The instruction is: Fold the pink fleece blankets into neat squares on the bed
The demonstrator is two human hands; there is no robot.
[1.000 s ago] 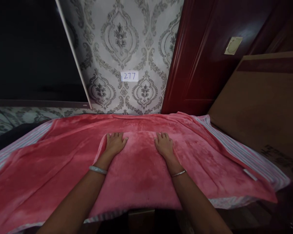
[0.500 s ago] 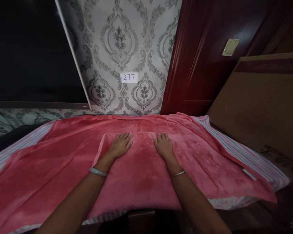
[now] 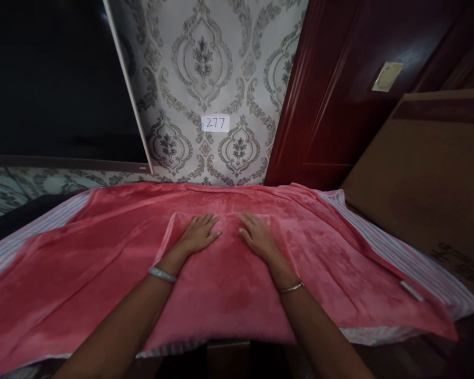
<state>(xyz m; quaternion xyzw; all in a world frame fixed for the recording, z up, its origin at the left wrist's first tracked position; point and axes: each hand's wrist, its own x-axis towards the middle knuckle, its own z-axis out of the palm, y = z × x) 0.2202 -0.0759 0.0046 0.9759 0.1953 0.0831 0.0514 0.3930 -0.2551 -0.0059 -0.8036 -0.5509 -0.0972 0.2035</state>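
A plush pink-red garment (image 3: 229,295) with a striped lining at its edges lies spread across the surface before me. Its middle part is folded up into a flap, with the fold's rim running just beyond my fingertips. On the flap's upper left rests my left hand (image 3: 199,232), palm down and fingers stretched out. My right hand (image 3: 257,236) lies flat on the upper right of the same flap, its fingertips slightly blurred. Neither hand grips the cloth. A grey bangle circles the left wrist and a thin silver one the right.
A dark television screen (image 3: 59,84) stands at the left. Patterned wallpaper (image 3: 203,52) backs the scene, with a paper label (image 3: 215,123) reading 277. To the right are a dark red door panel (image 3: 332,95) and a large cardboard box (image 3: 426,173).
My right hand has slid a little left across the flap, nearer the left hand. My left hand stays on the cloth. The view has shifted slightly.
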